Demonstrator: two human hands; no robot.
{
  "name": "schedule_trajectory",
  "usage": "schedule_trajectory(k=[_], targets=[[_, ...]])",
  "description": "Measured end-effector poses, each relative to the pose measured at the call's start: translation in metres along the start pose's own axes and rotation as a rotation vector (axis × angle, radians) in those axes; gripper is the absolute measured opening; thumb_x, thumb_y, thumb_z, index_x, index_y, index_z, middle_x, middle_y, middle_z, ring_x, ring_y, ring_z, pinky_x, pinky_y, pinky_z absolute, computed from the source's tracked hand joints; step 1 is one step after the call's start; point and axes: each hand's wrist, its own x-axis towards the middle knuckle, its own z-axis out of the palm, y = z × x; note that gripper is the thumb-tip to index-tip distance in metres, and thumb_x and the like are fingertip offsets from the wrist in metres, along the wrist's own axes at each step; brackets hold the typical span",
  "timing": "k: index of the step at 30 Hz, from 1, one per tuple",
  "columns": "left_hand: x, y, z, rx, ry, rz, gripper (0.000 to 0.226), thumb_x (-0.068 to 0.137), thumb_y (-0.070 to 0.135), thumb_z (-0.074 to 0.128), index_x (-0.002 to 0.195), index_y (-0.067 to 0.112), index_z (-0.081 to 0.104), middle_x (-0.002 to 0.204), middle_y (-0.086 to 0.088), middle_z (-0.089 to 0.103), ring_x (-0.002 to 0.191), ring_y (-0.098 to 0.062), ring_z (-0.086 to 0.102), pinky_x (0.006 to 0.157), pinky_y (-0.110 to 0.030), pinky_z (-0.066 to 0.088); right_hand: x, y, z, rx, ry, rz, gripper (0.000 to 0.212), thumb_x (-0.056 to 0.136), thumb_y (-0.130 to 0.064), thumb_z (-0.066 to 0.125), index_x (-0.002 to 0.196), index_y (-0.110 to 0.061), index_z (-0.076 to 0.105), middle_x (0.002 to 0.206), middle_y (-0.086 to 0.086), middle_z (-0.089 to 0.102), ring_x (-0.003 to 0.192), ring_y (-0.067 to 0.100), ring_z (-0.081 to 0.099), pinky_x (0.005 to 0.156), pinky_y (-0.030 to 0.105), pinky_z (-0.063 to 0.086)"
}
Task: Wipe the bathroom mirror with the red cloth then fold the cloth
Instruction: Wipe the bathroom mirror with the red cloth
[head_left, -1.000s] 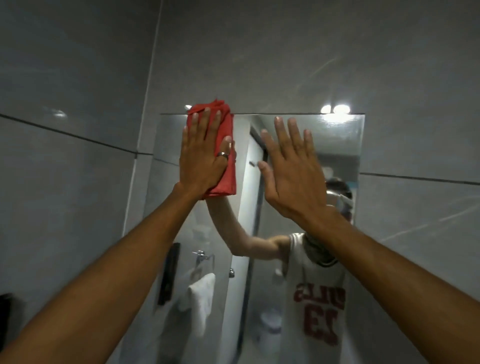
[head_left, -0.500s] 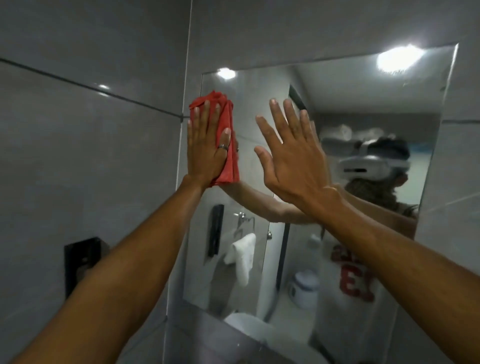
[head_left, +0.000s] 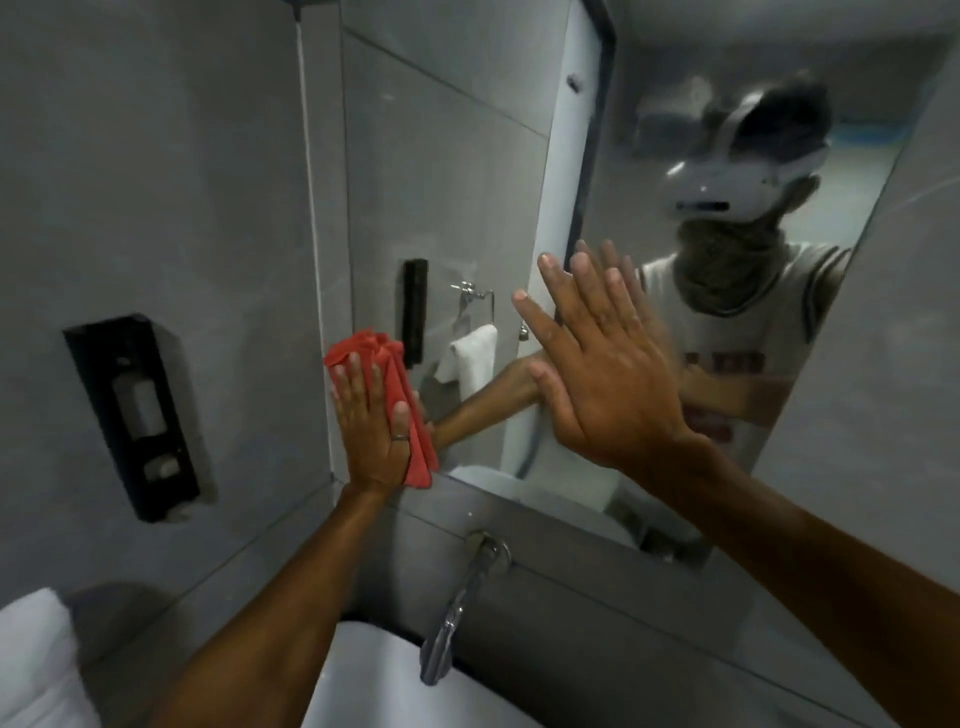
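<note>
the red cloth (head_left: 388, 356) (bunched in folds) sits pressed against the lower left corner of the mirror (head_left: 441, 182).

Your left hand (head_left: 366, 421) presses the cloth (head_left: 363, 347) on the mirror (head_left: 447, 208) at its lower left corner, with your right hand (head_left: 597, 374) raised before the glass at three o'clock of it. The dispenser (head_left: 132, 415) hangs on the wall at nine o'clock. The tap (head_left: 457, 613) and sink (head_left: 374, 675) sit at six, and a towel (head_left: 31, 660) at seven.

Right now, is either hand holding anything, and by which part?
The left hand presses the crumpled red cloth flat against the wall mirror, palm over its middle, fingers straight, no grip. The right hand is open, holding nothing.
</note>
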Motion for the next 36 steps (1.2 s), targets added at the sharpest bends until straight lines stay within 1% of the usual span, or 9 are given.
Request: schedule_trajectory(k=[6, 8, 10, 14, 17, 23, 28, 33, 36], targets=[[-0.047, 0.097, 0.030, 0.067, 0.021, 0.190, 0.063, 0.111, 0.054, 0.011, 0.167, 0.032, -0.008, 0.176, 0.004, -0.011, 0.163, -0.022, -0.013, 0.132, -0.054, -0.006, -0.047, 0.027, -0.017, -0.023, -0.053, 0.030, 0.059, 0.106, -0.042, 0.022, 0.155, -0.012, 0.035, 0.166, 0.019, 0.024, 0.156, 0.037, 0.015, 0.128, 0.053, 0.009], [-0.072, 0.143, 0.040, 0.095, 0.000, 0.216, 0.063, 0.112, 0.051, 0.013, 0.168, 0.026, -0.003, 0.176, -0.010, 0.003, 0.163, -0.025, -0.011, 0.132, -0.055, -0.003, -0.058, 0.040, -0.031, -0.047, -0.049, 0.040, 0.058, 0.106, -0.040, 0.024, 0.156, -0.011, 0.033, 0.166, 0.021, 0.023, 0.156, 0.039, 0.014, 0.128, 0.055, 0.009], [-0.095, 0.189, 0.051, 0.095, -0.009, 0.255, 0.062, 0.113, 0.047, 0.019, 0.166, 0.017, 0.017, 0.170, -0.021, 0.024, 0.164, -0.028, -0.004, 0.132, -0.056, 0.003, -0.069, 0.055, -0.048, -0.064, -0.050, 0.056, 0.057, 0.106, -0.036, 0.031, 0.157, -0.009, 0.032, 0.166, 0.023, 0.022, 0.156, 0.042, 0.014, 0.128, 0.057, 0.010], [-0.139, 0.275, 0.070, 0.052, -0.078, 0.388, 0.056, 0.112, 0.050, 0.022, 0.157, 0.019, 0.035, 0.164, -0.013, 0.033, 0.154, -0.036, 0.026, 0.126, -0.059, 0.017, -0.098, 0.086, -0.086, -0.122, -0.074, 0.122, 0.057, 0.106, -0.033, 0.033, 0.158, -0.008, 0.030, 0.167, 0.024, 0.019, 0.157, 0.038, 0.008, 0.129, 0.055, 0.007], [-0.156, 0.309, 0.078, 0.029, -0.121, 0.415, 0.053, 0.111, 0.051, 0.030, 0.156, 0.025, 0.038, 0.164, -0.006, 0.034, 0.150, -0.034, 0.034, 0.131, -0.050, 0.004, -0.120, 0.100, -0.106, -0.175, -0.095, 0.114, 0.058, 0.108, -0.036, 0.027, 0.159, -0.011, 0.027, 0.168, 0.022, 0.015, 0.157, 0.031, 0.003, 0.129, 0.051, 0.004], [-0.132, 0.289, 0.067, 0.038, -0.122, 0.509, 0.067, 0.102, 0.044, 0.051, 0.163, 0.025, 0.028, 0.172, -0.005, 0.027, 0.164, -0.025, 0.008, 0.132, -0.053, 0.010, -0.118, 0.105, -0.116, -0.150, -0.094, 0.115, 0.060, 0.105, -0.037, 0.030, 0.160, -0.013, 0.020, 0.168, 0.017, 0.011, 0.158, 0.031, 0.004, 0.129, 0.049, 0.004], [-0.029, 0.264, 0.034, -0.014, -0.063, 0.352, 0.063, 0.112, 0.047, 0.022, 0.168, 0.027, 0.001, 0.177, 0.004, -0.009, 0.164, -0.026, 0.002, 0.133, -0.050, -0.002, -0.072, 0.087, -0.099, -0.097, -0.053, 0.067, 0.061, 0.103, -0.032, 0.038, 0.159, -0.010, 0.026, 0.169, 0.020, 0.015, 0.159, 0.034, 0.004, 0.129, 0.052, 0.007], [0.095, 0.222, -0.007, 0.003, 0.006, 0.193, 0.063, 0.108, 0.041, 0.030, 0.166, 0.017, 0.021, 0.175, -0.010, 0.015, 0.163, -0.030, 0.010, 0.133, -0.039, -0.007, -0.011, 0.073, -0.080, -0.114, 0.008, -0.055, 0.063, 0.102, -0.034, 0.040, 0.160, -0.015, 0.023, 0.169, 0.016, 0.014, 0.159, 0.032, 0.009, 0.129, 0.051, 0.006], [0.166, 0.206, -0.029, -0.040, 0.058, 0.064, 0.064, 0.109, 0.044, 0.023, 0.168, 0.019, 0.017, 0.177, -0.006, 0.010, 0.164, -0.029, 0.004, 0.133, -0.044, -0.004, 0.030, 0.073, -0.074, -0.147, 0.008, -0.048, 0.062, 0.103, -0.042, 0.030, 0.159, -0.018, 0.020, 0.170, 0.015, 0.014, 0.159, 0.032, 0.010, 0.128, 0.055, 0.013]])
